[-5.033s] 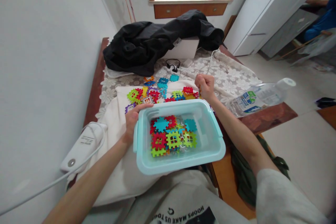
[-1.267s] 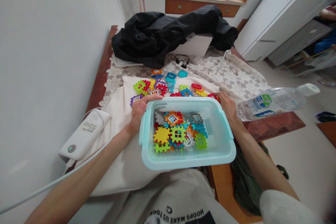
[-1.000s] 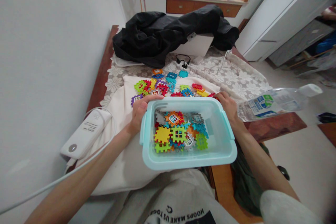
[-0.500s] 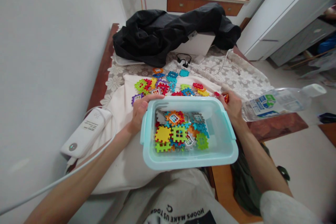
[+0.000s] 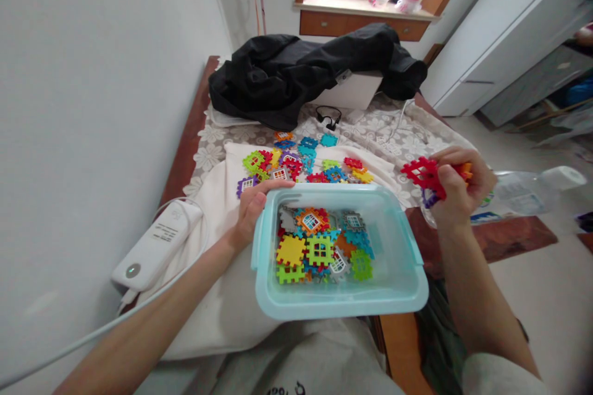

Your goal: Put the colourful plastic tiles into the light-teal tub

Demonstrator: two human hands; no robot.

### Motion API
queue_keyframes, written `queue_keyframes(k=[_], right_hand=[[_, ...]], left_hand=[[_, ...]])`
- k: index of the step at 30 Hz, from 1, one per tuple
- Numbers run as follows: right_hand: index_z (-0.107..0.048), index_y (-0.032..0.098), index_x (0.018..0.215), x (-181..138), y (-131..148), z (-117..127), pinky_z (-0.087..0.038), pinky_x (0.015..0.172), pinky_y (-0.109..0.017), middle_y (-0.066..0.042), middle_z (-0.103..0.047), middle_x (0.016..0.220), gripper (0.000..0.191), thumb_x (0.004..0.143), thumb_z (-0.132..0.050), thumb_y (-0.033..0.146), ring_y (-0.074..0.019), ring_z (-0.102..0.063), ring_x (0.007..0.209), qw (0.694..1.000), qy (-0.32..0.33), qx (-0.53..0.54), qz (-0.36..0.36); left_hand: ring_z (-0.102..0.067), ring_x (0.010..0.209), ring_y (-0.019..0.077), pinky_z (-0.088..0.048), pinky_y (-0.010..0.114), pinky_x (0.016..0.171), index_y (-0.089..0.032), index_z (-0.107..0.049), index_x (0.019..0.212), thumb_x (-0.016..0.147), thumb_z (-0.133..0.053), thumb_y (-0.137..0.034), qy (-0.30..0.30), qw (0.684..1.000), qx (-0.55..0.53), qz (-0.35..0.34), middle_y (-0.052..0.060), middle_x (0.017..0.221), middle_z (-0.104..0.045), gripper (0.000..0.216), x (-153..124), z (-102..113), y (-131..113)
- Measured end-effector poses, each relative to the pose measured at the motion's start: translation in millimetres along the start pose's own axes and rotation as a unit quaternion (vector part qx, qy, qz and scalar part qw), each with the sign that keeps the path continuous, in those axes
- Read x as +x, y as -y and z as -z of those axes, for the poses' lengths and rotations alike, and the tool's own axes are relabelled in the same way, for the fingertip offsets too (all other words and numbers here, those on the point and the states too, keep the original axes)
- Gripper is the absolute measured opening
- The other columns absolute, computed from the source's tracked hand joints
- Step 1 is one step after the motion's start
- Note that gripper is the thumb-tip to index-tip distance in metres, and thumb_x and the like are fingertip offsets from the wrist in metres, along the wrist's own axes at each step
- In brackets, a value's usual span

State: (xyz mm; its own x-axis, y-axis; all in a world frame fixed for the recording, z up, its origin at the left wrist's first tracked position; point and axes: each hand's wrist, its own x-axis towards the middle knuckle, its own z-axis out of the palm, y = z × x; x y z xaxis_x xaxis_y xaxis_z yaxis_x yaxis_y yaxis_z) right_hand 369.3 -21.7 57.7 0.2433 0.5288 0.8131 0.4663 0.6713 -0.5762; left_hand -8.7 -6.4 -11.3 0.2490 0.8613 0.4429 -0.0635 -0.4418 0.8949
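Here, left hand (image 5: 251, 215) grips tub (image 5: 340, 311); right hand (image 5: 466, 196) clutches pieces (image 5: 424, 174) clear of its edge.

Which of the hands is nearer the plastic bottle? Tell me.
Right. The right hand, holding plastic pieces, overlaps the plastic bottle in view; whether they touch, I cannot tell. The left hand is farther left, gripping the left end of the tub.

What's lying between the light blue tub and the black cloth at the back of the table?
In the head view, colourful loose pieces lie between the tub and the black cloth; farther back, nearer the black cloth, sits a black headset.
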Motion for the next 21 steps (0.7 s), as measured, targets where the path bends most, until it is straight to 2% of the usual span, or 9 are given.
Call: queue_keyframes(k=[3, 6, 8, 9, 11, 13, 15, 17, 21], right_hand=[[-0.071, 0.026, 0.089, 19, 48, -22, -0.044, 0.064, -0.037, -0.003, -0.067, 0.082, 0.021, 0.100, -0.071, 0.044, -0.0212, -0.059, 0.070, 0.972, 0.217, 0.085, 0.004], [-0.073, 0.027, 0.116, 25, 76, -43, -0.056, 0.083, -0.040, -0.005, -0.074, 0.101, 0.044, 0.098, -0.073, 0.067, -0.0235, -0.069, 0.089, 0.879, 0.456, 0.136, -0.026], [-0.070, 0.028, 0.133, 26, 75, -53, -0.056, 0.105, -0.045, -0.008, -0.076, 0.121, 0.068, 0.095, -0.064, 0.084, -0.0281, -0.072, 0.112, 0.811, 0.555, 0.175, -0.055], [-0.068, 0.029, 0.140, 27, 67, -56, -0.053, 0.114, -0.048, -0.010, -0.075, 0.131, 0.076, 0.096, -0.055, 0.089, -0.0302, -0.070, 0.123, 0.794, 0.570, 0.199, -0.076], [-0.068, 0.030, 0.144, 30, 40, -58, -0.052, 0.118, -0.051, -0.011, -0.073, 0.138, 0.078, 0.102, -0.037, 0.088, -0.0310, -0.069, 0.131, 0.808, 0.522, 0.243, -0.126], [-0.073, 0.032, 0.132, 32, 3, -57, -0.060, 0.101, -0.045, -0.007, -0.078, 0.123, 0.055, 0.112, -0.038, 0.071, -0.0265, -0.076, 0.112, 0.871, 0.398, 0.242, -0.157], [-0.076, 0.030, 0.118, 32, -34, -55, -0.060, 0.085, -0.038, -0.004, -0.079, 0.104, 0.037, 0.111, -0.054, 0.059, -0.0225, -0.074, 0.091, 0.926, 0.322, 0.130, -0.150], [-0.078, 0.026, 0.115, 27, -65, -52, -0.061, 0.087, -0.042, -0.008, -0.079, 0.109, 0.037, 0.106, -0.063, 0.058, -0.0261, -0.075, 0.098, 0.925, 0.357, -0.012, -0.129], [-0.076, 0.026, 0.135, 6, -95, -51, -0.056, 0.113, -0.057, -0.016, -0.073, 0.143, 0.047, 0.099, -0.073, 0.057, -0.0367, -0.070, 0.130, 0.853, 0.491, -0.155, -0.088]], left_hand=[[-0.077, 0.090, 0.0284, -0.059, 0.040, 0.084, -0.018, -0.086, 0.121, 0.109, -0.042, -0.066, 0.003, 1.000, 0.003, -0.002, 0.012, 0.104, -0.085, 0.066, -1, 1, 1], [-0.076, 0.094, 0.0292, -0.059, 0.041, 0.087, -0.018, -0.085, 0.125, 0.110, -0.040, -0.067, 0.007, 1.000, 0.004, 0.006, 0.013, 0.110, -0.085, 0.068, -4, 3, 4], [-0.076, 0.091, 0.0287, -0.058, 0.041, 0.083, -0.018, -0.085, 0.126, 0.111, -0.039, -0.066, 0.014, 1.000, 0.004, 0.017, 0.013, 0.108, -0.085, 0.068, -6, 5, 5], [-0.075, 0.089, 0.0283, -0.057, 0.040, 0.082, -0.018, -0.084, 0.127, 0.111, -0.039, -0.065, 0.017, 1.000, 0.004, 0.020, 0.013, 0.106, -0.085, 0.068, -6, 5, 5], [-0.075, 0.088, 0.0276, -0.057, 0.040, 0.081, -0.018, -0.084, 0.128, 0.112, -0.039, -0.062, 0.020, 1.000, 0.004, 0.021, 0.012, 0.105, -0.084, 0.065, -7, 6, 5], [-0.075, 0.088, 0.0267, -0.057, 0.039, 0.081, -0.019, -0.084, 0.128, 0.113, -0.040, -0.060, 0.019, 1.000, 0.010, 0.016, 0.012, 0.106, -0.085, 0.063, -7, 7, 3], [-0.075, 0.087, 0.0267, -0.057, 0.039, 0.081, -0.019, -0.085, 0.126, 0.112, -0.041, -0.061, 0.015, 1.000, 0.015, 0.014, 0.012, 0.105, -0.085, 0.063, -7, 7, 2], [-0.075, 0.086, 0.0276, -0.057, 0.039, 0.078, -0.019, -0.086, 0.124, 0.111, -0.043, -0.062, 0.011, 1.000, 0.012, 0.014, 0.012, 0.102, -0.085, 0.063, -6, 6, 1], [-0.074, 0.076, 0.0261, -0.055, 0.037, 0.069, -0.020, -0.086, 0.124, 0.110, -0.044, -0.060, 0.013, 1.000, 0.001, 0.008, 0.012, 0.095, -0.085, 0.060, -4, 6, 0]])
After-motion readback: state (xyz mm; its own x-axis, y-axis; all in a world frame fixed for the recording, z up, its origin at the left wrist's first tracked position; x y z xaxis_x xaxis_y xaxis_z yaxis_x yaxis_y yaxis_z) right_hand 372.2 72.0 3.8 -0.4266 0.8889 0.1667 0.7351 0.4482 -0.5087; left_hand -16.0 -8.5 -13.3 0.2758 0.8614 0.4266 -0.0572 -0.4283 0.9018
